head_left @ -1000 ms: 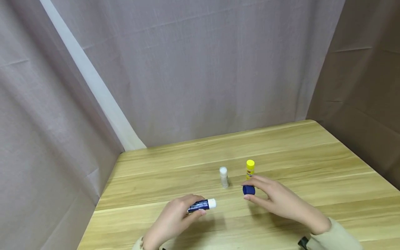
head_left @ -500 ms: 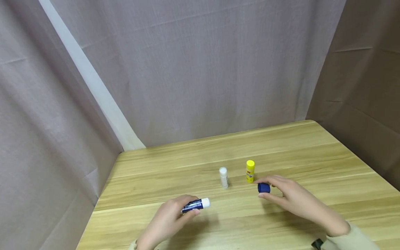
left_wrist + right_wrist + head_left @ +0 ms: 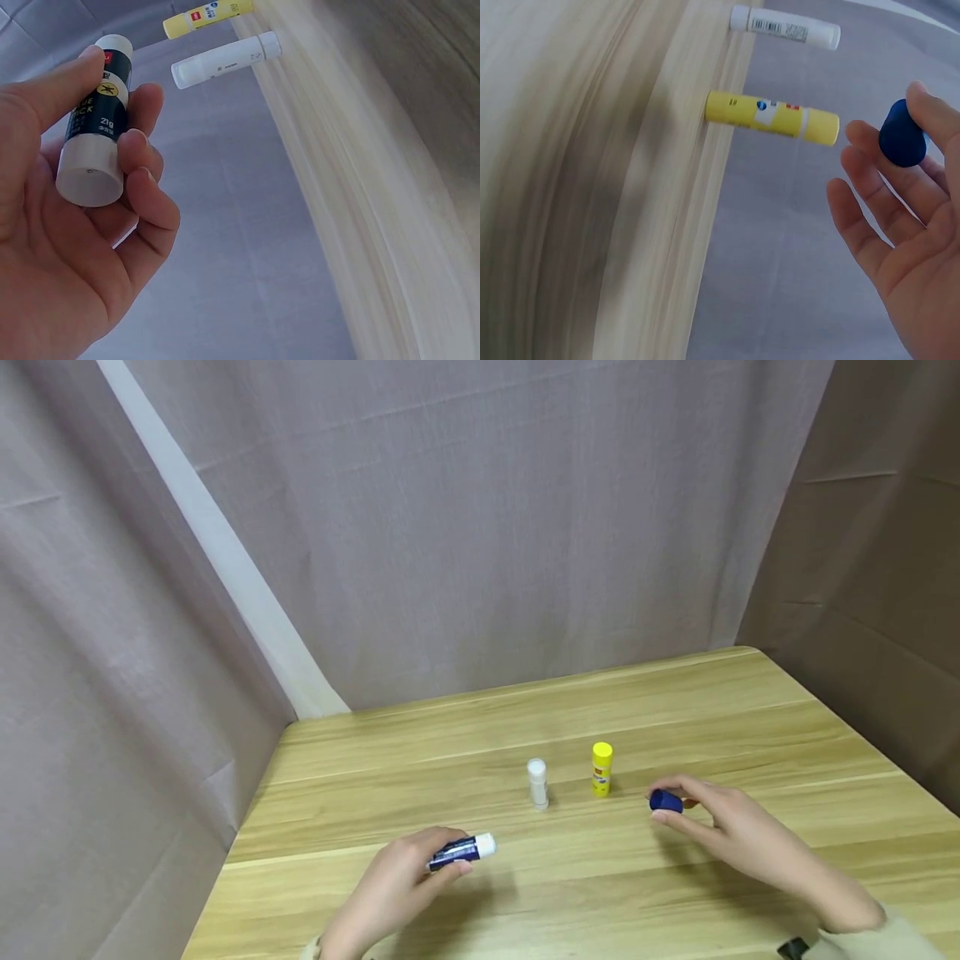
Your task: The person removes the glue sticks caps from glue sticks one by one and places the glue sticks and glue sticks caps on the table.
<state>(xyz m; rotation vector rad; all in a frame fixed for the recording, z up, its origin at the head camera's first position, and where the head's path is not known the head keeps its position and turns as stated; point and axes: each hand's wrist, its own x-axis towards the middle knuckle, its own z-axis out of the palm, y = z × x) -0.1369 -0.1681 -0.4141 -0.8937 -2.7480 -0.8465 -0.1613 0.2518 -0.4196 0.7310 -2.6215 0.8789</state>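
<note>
One blue stick, uncapped, is gripped between thumb and fingers of the left hand, to the left of the yellow stick and nearer the person. The right hand pinches the cap between thumb and fingertips, near the yellow stick on its right side. Drop hazard: the cap is small and round, so a loosened or uneven pinch could let it fall and roll away from the yellow stick. Contamination hazard: the bare white end of the blue stick has no cover and would probably smear or pick up dirt if it met skin or the table. Tipping hazard: the yellow stick stands upright on a narrow base, with the white stick upright to its left; a low sweep of either hand could topple one or both. Slip hazard: the blue stick is held at a slant above the table, and a relaxed grip could let it slide out. Count: sticks, three (one blue, one yellow, one white); loose caps, one; hands, two, both occupied; tables, one. Sticks standing clear of both hands: two, set apart from each other.
</note>
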